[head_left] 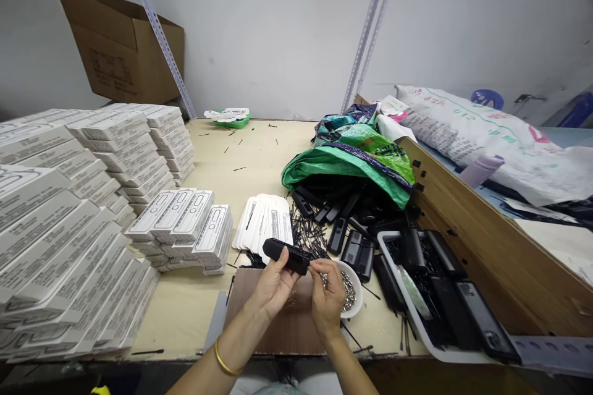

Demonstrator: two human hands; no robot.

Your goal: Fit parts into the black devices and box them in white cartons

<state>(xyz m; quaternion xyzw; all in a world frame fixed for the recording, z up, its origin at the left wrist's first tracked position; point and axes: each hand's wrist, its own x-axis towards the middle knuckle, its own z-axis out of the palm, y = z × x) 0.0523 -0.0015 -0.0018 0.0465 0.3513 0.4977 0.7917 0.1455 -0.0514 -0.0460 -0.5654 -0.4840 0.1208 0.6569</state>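
My left hand (277, 284) is wrapped round a long black plastic case (286, 256), thumb on top, above a brown board (290, 321). My right hand (327, 296) is pinched at the right end of the case; whatever lies between its fingertips is too small to make out. Just behind my right hand stands a white bowl (356, 305) of small metal parts (348, 290). White printed cards (264, 219) lie fanned out beyond the case, with thin black pieces (310, 231) scattered beside them.
Stacked white boxes (92, 197) fill the left side. At the right, a white tray (435, 352) holds black cases and thin pieces. Behind it a green bag (333, 163) spills more black cases. A wooden side board (477, 246) edges the table (217, 151).
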